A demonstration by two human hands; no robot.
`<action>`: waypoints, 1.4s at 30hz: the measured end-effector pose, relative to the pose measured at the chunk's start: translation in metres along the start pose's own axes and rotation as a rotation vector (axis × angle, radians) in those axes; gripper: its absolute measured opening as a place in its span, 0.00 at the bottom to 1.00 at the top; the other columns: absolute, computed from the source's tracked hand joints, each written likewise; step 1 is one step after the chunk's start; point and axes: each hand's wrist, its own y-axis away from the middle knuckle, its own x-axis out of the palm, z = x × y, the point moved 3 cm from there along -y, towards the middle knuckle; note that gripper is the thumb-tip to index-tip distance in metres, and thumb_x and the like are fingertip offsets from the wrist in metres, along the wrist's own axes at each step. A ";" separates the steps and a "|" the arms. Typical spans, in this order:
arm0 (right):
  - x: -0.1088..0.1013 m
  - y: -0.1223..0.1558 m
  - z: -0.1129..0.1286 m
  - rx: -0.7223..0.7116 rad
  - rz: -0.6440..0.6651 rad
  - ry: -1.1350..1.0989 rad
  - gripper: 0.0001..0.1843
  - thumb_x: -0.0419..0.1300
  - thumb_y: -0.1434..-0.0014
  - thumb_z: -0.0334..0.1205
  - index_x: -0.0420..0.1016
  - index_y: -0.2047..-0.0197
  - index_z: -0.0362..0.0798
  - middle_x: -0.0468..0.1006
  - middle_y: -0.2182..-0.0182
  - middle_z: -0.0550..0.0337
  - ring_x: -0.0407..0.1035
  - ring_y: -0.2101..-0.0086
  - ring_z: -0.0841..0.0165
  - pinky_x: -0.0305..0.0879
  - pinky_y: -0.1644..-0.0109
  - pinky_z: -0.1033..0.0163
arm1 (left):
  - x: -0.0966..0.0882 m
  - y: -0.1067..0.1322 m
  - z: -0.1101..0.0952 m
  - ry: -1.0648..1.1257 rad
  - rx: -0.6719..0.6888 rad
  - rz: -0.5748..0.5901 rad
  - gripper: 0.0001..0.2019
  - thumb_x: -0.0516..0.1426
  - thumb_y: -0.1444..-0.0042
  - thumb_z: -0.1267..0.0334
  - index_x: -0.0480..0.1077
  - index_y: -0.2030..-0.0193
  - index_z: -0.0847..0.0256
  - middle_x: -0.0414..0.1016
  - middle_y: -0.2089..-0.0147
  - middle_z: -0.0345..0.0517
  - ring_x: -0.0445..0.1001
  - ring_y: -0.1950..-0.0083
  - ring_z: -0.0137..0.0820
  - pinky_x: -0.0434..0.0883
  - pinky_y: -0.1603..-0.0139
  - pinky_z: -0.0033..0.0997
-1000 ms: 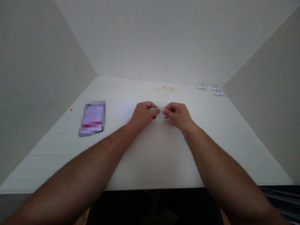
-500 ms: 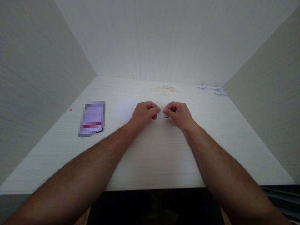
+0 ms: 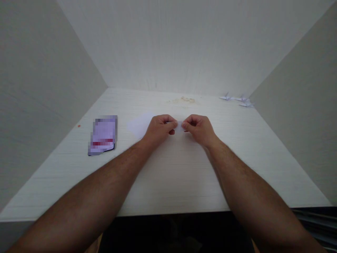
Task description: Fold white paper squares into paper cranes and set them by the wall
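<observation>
Between my two hands is a small piece of white paper (image 3: 179, 127), mostly covered by the fingers. My left hand (image 3: 162, 127) pinches its left side between thumb and fingers. On the opposite side my right hand (image 3: 198, 127) is closed on the paper in a similar pinch. Whether the paper is folded I cannot tell. Just left of my left hand lie white paper sheets (image 3: 139, 123), partly hidden behind the wrist.
A blurred-out phone-like thing (image 3: 103, 135) with a purple face lies on the white table (image 3: 173, 182) at left. Several folded white paper figures (image 3: 246, 103) stand in the far right corner. A brownish stain (image 3: 185, 100) marks the back. Walls (image 3: 168, 45) enclose three sides.
The view has shifted slightly. Both hands keep their pinch on the small paper, with hardly any movement between them.
</observation>
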 end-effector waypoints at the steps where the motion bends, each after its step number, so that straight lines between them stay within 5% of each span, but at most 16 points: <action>1: 0.000 0.000 0.000 -0.044 -0.015 0.000 0.07 0.65 0.48 0.41 0.77 0.74 0.48 0.76 0.76 0.62 0.67 0.74 0.71 0.62 0.68 0.63 | 0.000 -0.001 0.001 0.037 -0.018 0.008 0.09 0.63 0.53 0.59 0.73 0.75 0.63 0.71 0.79 0.40 0.68 0.77 0.25 0.64 0.74 0.26; 5: -0.005 0.000 0.005 -0.222 -0.127 -0.005 0.04 0.66 0.48 0.39 0.78 0.72 0.49 0.72 0.76 0.65 0.62 0.73 0.72 0.59 0.68 0.64 | 0.004 -0.004 0.006 0.335 -0.184 0.103 0.19 0.54 0.45 0.49 0.74 0.72 0.64 0.76 0.71 0.49 0.71 0.76 0.29 0.67 0.76 0.29; 8: -0.006 0.001 0.007 -0.220 -0.146 -0.030 0.05 0.65 0.46 0.39 0.79 0.72 0.49 0.70 0.79 0.66 0.59 0.76 0.73 0.56 0.71 0.64 | 0.005 -0.003 0.005 0.402 -0.257 0.142 0.17 0.55 0.47 0.52 0.75 0.68 0.66 0.79 0.68 0.53 0.72 0.75 0.30 0.67 0.76 0.28; 11: -0.004 0.002 0.008 -0.196 -0.119 -0.038 0.04 0.65 0.46 0.39 0.79 0.71 0.49 0.77 0.76 0.64 0.65 0.74 0.72 0.60 0.68 0.64 | 0.006 -0.001 0.004 0.342 -0.216 0.156 0.12 0.62 0.51 0.58 0.75 0.63 0.66 0.78 0.68 0.49 0.72 0.74 0.27 0.67 0.76 0.26; 18: 0.001 0.004 0.004 -0.072 -0.067 -0.115 0.08 0.65 0.48 0.39 0.83 0.63 0.50 0.84 0.67 0.59 0.73 0.69 0.70 0.68 0.62 0.60 | 0.006 -0.001 0.011 0.298 -0.110 0.134 0.25 0.69 0.56 0.63 0.71 0.51 0.63 0.76 0.71 0.40 0.70 0.76 0.24 0.69 0.73 0.26; 23: 0.003 0.004 0.004 0.007 -0.045 -0.270 0.17 0.67 0.51 0.42 0.82 0.56 0.49 0.84 0.66 0.58 0.73 0.70 0.71 0.69 0.65 0.62 | 0.005 -0.002 0.008 0.222 -0.018 0.066 0.15 0.68 0.56 0.62 0.71 0.62 0.63 0.74 0.70 0.39 0.72 0.73 0.23 0.72 0.72 0.26; 26: 0.005 0.003 0.003 0.060 -0.062 -0.252 0.14 0.69 0.54 0.42 0.81 0.62 0.46 0.81 0.72 0.60 0.69 0.75 0.73 0.66 0.69 0.64 | 0.005 -0.003 0.007 0.201 0.024 0.014 0.12 0.67 0.56 0.62 0.68 0.68 0.62 0.74 0.69 0.38 0.72 0.72 0.24 0.74 0.70 0.26; 31: 0.004 0.004 0.002 0.049 -0.065 -0.148 0.08 0.67 0.51 0.42 0.77 0.72 0.46 0.76 0.78 0.63 0.63 0.78 0.75 0.58 0.74 0.66 | 0.006 -0.001 0.005 0.204 0.048 0.022 0.12 0.66 0.55 0.62 0.68 0.68 0.61 0.72 0.72 0.36 0.71 0.72 0.24 0.75 0.69 0.28; 37: 0.004 0.006 0.002 0.028 -0.035 0.030 0.11 0.66 0.48 0.44 0.74 0.75 0.47 0.72 0.80 0.65 0.60 0.78 0.75 0.53 0.75 0.66 | 0.002 0.004 -0.006 -0.141 0.077 0.020 0.09 0.65 0.51 0.59 0.76 0.68 0.63 0.70 0.77 0.37 0.65 0.77 0.23 0.63 0.76 0.23; 42: 0.006 0.007 0.005 0.004 -0.043 -0.004 0.12 0.68 0.49 0.47 0.76 0.70 0.47 0.76 0.76 0.64 0.61 0.77 0.75 0.55 0.74 0.66 | 0.005 0.006 -0.006 -0.057 0.040 -0.043 0.07 0.64 0.51 0.62 0.73 0.70 0.63 0.72 0.78 0.38 0.69 0.77 0.24 0.66 0.76 0.24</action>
